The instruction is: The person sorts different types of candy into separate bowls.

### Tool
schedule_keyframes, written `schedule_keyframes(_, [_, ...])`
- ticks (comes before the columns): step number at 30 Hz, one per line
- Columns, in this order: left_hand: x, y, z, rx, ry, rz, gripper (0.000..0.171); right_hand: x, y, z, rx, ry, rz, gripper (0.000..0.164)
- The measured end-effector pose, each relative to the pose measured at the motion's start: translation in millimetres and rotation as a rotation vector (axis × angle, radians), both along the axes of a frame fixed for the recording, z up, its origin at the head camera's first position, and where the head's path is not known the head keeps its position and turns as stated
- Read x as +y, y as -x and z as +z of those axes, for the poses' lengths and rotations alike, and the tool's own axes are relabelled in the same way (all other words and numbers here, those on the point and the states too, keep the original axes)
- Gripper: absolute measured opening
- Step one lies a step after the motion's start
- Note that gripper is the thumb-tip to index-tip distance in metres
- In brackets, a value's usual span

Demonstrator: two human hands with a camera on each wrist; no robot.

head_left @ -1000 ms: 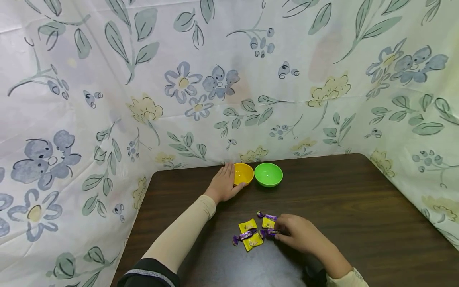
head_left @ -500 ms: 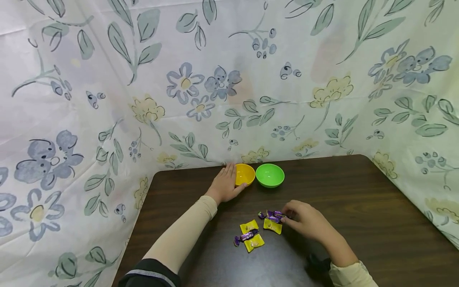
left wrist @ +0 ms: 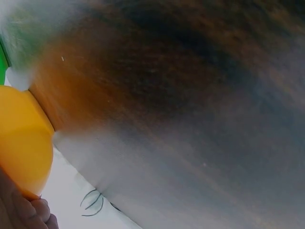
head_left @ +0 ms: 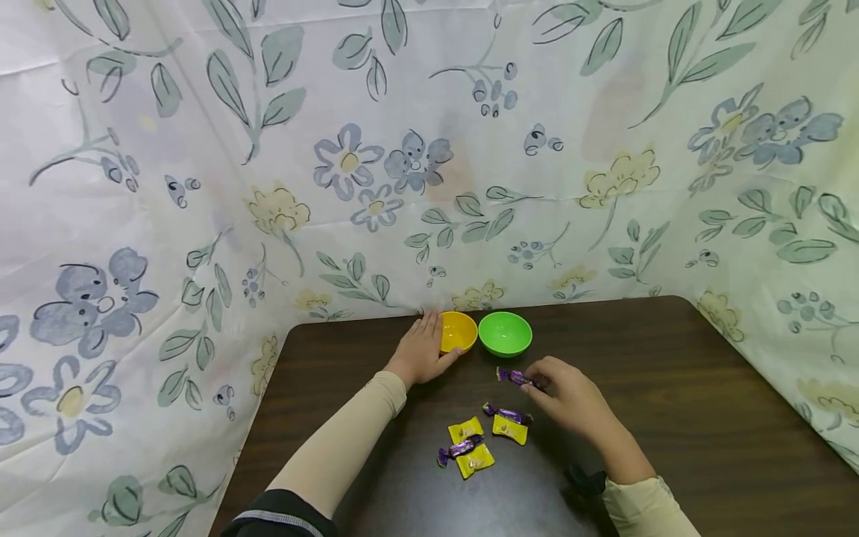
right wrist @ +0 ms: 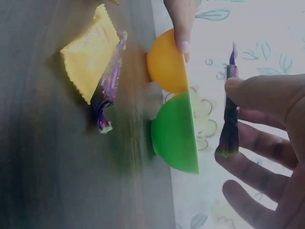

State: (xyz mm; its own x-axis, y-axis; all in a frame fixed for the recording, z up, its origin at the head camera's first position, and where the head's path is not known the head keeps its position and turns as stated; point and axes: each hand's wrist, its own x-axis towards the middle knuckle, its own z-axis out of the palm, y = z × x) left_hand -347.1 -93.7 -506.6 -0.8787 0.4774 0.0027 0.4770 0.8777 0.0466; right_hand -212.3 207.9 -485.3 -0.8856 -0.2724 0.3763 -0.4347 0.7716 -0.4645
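Observation:
My right hand (head_left: 570, 399) pinches a purple-wrapped candy (head_left: 515, 377) between thumb and fingers, above the table. In the right wrist view this candy (right wrist: 230, 109) stands out against the cloth, its twisted ends showing. With fingers extended, my left hand (head_left: 423, 349) rests against the left side of the yellow-orange bowl (head_left: 459, 333), thumb at its front. Touching or nearly touching that bowl on its right is a green bowl (head_left: 505, 334). On the table lie a purple candy (head_left: 508, 415) beside a yellow packet (head_left: 510, 429), and another purple candy (head_left: 461, 447) across two yellow packets (head_left: 474, 461).
The dark wooden table (head_left: 671, 403) reaches back to a hanging floral cloth (head_left: 570, 171), close behind both bowls. A dark object (head_left: 584, 481) shows below my right wrist.
My right hand has lifted one purple candy out of the right-hand group and carried it away from me, toward the bowls. The left hand keeps its place at the yellow-orange bowl.

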Motion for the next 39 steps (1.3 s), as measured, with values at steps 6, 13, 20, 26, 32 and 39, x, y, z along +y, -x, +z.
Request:
schedule_keyframes(6, [-0.7,-0.5,-0.2,0.009,-0.008,0.000,0.097,-7.0,11.7,1.4,0.013,-0.003,-0.045,0.011])
schedule_keyframes(13, [-0.7,0.2,-2.2,0.003,-0.005,0.001,0.097,-16.8,25.2,1.0,0.030,-0.017,-0.065,0.012])
schedule_keyframes(20, [-0.4,-0.1,-2.2,0.007,-0.002,0.001,0.097,-26.0,40.4,1.5,0.008,-0.028,-0.090,0.014])
schedule_keyframes(26, [0.7,-0.7,-0.6,0.010,0.001,0.002,0.098,-34.4,55.8,0.0,-0.010,-0.050,-0.147,0.017])
schedule_keyframes(32, [-0.1,-1.0,0.2,0.019,0.000,0.001,0.097,-50.9,67.0,3.2,-0.012,-0.046,-0.185,0.018])
schedule_keyframes(39, [0.0,1.0,-1.4,0.013,0.003,0.001,0.098,-71.6,79.4,8.8,-0.028,-0.065,-0.205,0.018])
